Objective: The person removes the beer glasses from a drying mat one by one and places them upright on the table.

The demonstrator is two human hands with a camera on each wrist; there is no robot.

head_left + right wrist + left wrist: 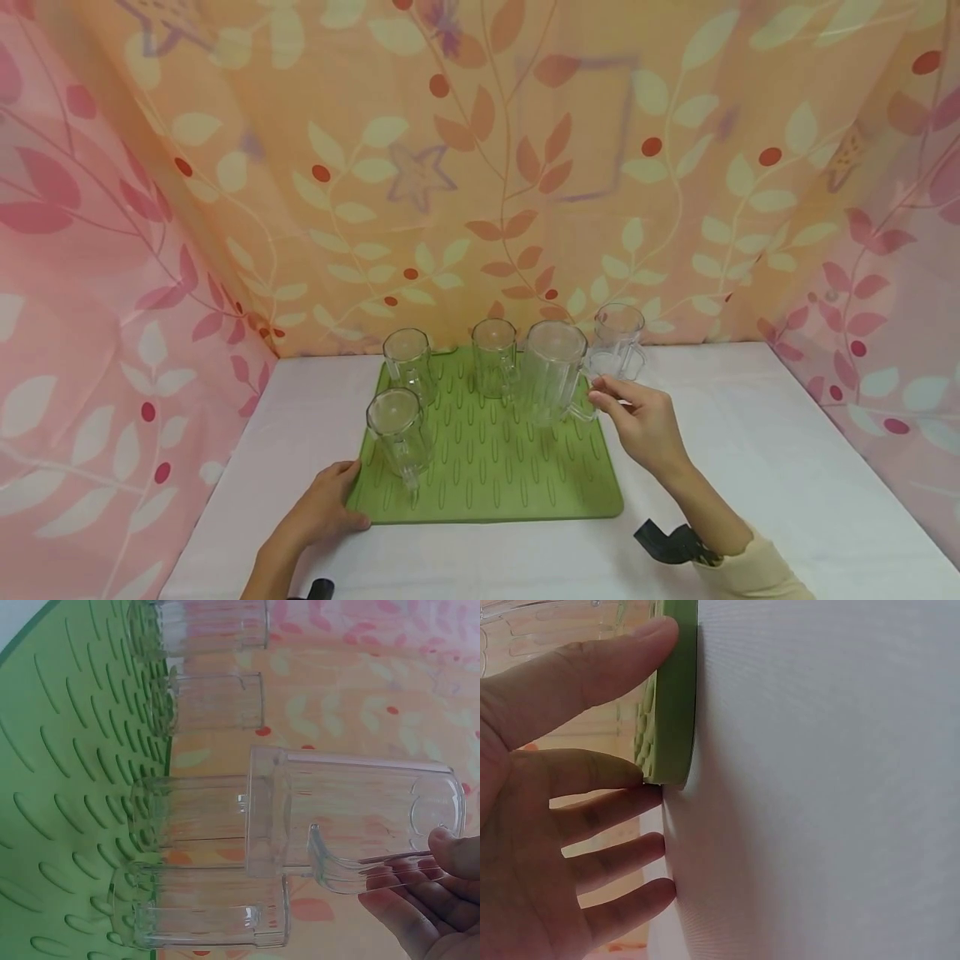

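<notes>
Cloth walls (pixel 480 167) with a leaf pattern, orange at the back and pink at both sides, stand around a white table (pixel 750 467). On this table lies a green mat (pixel 487 487) with oval outlines on its surface. The held mug (pixel 551 379), which is clear and transparent, is in the air above the right rear part of the mat; the right wrist view shows a gap under its lower end. The right hand (pixel 645 417), just beyond the right edge of the mat, pinches this mug by its handle (pixel 345 875) between thumb and fingers. The left hand (pixel 322 504) is at the front left corner of the mat: the thumb rests on the front edge, while the other fingers are nearly straight beside the left edge. A front mug (pixel 397 425) stands on the left part of the mat, a rear mug (pixel 408 354) stands at its back left corner, and a middle mug (pixel 493 358) near the centre of its back edge. The far mug (pixel 618 325) is at the back right corner of the mat; whether its foot touches the mat, I cannot tell. In front of the mat, to the right, appear a black wrist device (pixel 667 543) and a pale sleeve (pixel 753 571).
</notes>
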